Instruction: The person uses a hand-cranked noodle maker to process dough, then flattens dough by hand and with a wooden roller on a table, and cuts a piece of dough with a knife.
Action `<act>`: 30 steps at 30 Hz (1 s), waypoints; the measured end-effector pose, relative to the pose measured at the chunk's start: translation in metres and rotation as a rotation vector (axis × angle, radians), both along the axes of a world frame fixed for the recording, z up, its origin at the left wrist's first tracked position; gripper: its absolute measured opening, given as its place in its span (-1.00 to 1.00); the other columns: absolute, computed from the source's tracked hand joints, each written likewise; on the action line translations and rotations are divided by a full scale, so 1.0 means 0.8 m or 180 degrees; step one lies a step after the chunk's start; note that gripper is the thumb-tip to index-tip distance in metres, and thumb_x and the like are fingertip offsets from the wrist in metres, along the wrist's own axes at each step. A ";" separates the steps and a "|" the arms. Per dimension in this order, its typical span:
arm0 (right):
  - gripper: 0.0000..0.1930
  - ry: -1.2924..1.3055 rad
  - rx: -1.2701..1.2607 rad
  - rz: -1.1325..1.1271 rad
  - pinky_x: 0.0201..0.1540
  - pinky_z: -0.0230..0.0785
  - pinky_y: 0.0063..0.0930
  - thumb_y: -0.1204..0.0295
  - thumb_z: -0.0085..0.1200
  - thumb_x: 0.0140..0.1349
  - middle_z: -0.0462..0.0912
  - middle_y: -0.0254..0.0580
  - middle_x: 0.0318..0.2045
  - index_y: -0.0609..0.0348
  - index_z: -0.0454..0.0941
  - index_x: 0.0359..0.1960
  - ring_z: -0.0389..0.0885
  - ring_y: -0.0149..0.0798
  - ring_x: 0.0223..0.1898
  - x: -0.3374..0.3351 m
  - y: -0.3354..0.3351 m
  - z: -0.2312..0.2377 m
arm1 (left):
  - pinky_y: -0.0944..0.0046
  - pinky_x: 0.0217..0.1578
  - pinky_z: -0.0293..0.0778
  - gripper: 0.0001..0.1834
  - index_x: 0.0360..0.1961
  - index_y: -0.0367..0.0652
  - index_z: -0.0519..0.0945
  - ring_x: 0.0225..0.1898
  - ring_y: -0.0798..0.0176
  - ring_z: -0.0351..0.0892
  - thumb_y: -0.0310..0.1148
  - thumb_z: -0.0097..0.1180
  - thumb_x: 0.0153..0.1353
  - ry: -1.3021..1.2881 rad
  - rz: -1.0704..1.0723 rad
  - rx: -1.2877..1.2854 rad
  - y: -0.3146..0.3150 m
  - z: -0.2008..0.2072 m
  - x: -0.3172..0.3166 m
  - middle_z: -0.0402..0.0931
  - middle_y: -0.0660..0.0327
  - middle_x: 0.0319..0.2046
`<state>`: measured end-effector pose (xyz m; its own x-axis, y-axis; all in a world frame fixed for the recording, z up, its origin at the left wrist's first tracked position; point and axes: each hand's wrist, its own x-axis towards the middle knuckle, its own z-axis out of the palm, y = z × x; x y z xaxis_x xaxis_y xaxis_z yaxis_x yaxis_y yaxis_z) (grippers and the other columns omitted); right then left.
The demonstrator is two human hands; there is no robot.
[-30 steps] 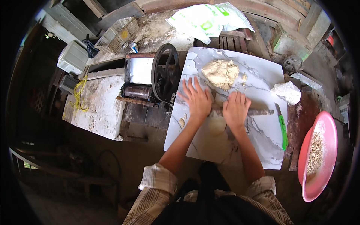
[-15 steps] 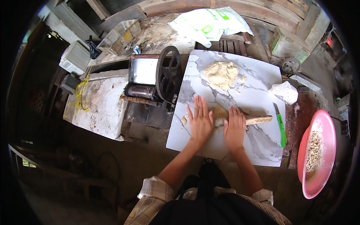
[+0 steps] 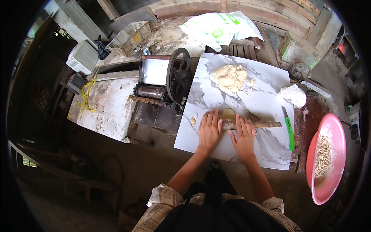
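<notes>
Since the last frame we see both hands drawn back toward the near edge, and the pin (image 3: 262, 124) rolled slightly nearer too. Board (image 3: 266, 152): open strip between pin and near edge, widest to the right of the right hand (image 3: 243, 136). Left edge is close to the left hand (image 3: 209, 132), only crumbs (image 3: 194, 119) between. Pin's right tip stops just short of the knife (image 3: 288, 127), which lies along the right edge. Far side: we have the dough (image 3: 230, 77), with bare board around it. Basin (image 3: 341, 154) sits beyond the right edge; machine (image 3: 151, 91) stands left of the board. Pose: forearms cross the near edge, palms down. Left fingers straight, together, laid over the pin's hidden left end; right fingers a bit spread, thumb out, flat across its middle. We see neither wrapped around it. A small flat piece (image 3: 228, 113) pokes out beyond the pin, between the hands.
</notes>
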<state>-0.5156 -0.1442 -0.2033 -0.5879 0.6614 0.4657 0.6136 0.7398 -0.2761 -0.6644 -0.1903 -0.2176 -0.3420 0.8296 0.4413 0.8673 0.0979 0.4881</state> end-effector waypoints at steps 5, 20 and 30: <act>-0.44 -0.0527 0.0135 0.0601 0.16 0.15 -0.22 0.41 0.12 0.10 0.48 -0.20 -0.02 0.12 0.31 0.19 0.37 -0.17 0.04 0.024 0.039 0.018 | -0.03 -0.16 0.33 -0.81 -0.18 -0.22 0.47 -0.20 -0.06 0.37 -0.39 -0.03 0.22 0.0036 -0.0049 0.0117 -0.016 0.014 0.000 0.39 0.04 -0.29; -0.46 -0.0409 0.0360 -0.0600 0.32 -0.12 -0.04 0.19 -0.14 0.30 0.25 -0.11 0.28 0.25 0.23 0.24 0.12 -0.18 0.33 -0.041 0.069 0.005 | -0.28 0.27 -0.23 -0.54 0.13 -0.26 0.31 0.31 0.02 0.10 -0.41 -0.10 0.17 0.0243 0.0762 0.0022 0.041 0.019 -0.030 0.32 0.03 0.09; -0.48 -0.0772 0.0367 -0.0726 0.36 -0.24 0.11 0.23 -0.18 0.31 0.22 -0.09 0.31 0.28 0.29 0.22 -0.01 -0.15 0.40 -0.033 0.035 -0.003 | -0.31 0.30 -0.33 -0.38 0.25 -0.52 0.12 0.42 -0.05 -0.15 -0.26 -0.22 0.29 0.0308 0.0605 -0.0568 0.005 -0.012 -0.022 0.11 -0.18 0.29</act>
<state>-0.5424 -0.1166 -0.2056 -0.5336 0.7397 0.4100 0.8042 0.5938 -0.0246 -0.6822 -0.1862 -0.2274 -0.4622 0.8222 0.3323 0.8669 0.3401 0.3643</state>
